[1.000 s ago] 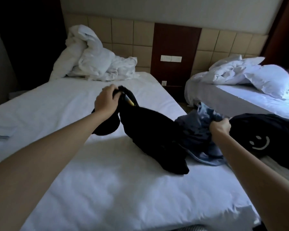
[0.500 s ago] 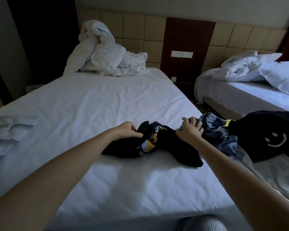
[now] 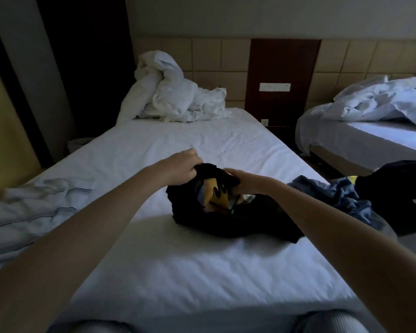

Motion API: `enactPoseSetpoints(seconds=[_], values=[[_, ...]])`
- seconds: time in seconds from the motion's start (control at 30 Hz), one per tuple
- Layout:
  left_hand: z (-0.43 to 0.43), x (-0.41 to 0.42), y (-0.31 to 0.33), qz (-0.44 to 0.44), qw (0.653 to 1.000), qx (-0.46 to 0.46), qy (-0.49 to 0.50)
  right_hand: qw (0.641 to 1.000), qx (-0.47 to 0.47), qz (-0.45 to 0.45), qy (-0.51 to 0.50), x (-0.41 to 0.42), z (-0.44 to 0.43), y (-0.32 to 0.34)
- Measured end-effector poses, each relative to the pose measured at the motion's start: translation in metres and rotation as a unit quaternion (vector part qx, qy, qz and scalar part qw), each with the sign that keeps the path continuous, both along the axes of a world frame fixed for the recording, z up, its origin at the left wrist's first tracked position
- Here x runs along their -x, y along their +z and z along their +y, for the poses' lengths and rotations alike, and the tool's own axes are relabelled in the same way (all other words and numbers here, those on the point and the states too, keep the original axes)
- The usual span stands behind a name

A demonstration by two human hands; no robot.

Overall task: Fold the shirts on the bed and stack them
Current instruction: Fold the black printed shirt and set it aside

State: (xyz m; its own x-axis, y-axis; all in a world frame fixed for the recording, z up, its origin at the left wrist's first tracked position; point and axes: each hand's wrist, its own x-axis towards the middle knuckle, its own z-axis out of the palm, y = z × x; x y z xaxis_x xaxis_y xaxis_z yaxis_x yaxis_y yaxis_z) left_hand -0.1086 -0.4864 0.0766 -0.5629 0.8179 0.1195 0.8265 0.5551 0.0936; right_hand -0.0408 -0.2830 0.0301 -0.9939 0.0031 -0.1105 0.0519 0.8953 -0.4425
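On the bed (image 3: 178, 272), our left grip (image 3: 183, 169) and right grip (image 3: 244, 182) both clamp the crumpled black shirt (image 3: 202, 217).

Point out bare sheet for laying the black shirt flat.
Free: sheet from the black shirt to the near edge, and from it up to the duvet pile. Crowded: right edge, blue shirt and smiley shirt; left edge, pale striped cloth.
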Motion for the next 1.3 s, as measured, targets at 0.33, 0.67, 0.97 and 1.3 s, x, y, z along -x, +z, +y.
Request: enactPoseSetpoints(seconds=[0.33,0.67,0.97,1.3], values=[[-0.148,0.035,-0.003,0.066,0.979,-0.056,0.185,0.993,-0.04,0.101,0.05,0.015,-0.061,0.049],[-0.093,-0.012,0.025,-0.073,0.949,-0.302,0.054,0.96,0.231,0.082,0.135,0.0,-0.115,0.03],[-0.119,-0.021,0.074,-0.112,0.975,-0.183,0.059,0.983,-0.131,0.024,0.124,-0.007,-0.085,0.05],[-0.133,0.002,0.07,-0.056,0.936,-0.302,0.171,0.966,0.107,0.232,-0.041,-0.025,-0.027,0.088]])
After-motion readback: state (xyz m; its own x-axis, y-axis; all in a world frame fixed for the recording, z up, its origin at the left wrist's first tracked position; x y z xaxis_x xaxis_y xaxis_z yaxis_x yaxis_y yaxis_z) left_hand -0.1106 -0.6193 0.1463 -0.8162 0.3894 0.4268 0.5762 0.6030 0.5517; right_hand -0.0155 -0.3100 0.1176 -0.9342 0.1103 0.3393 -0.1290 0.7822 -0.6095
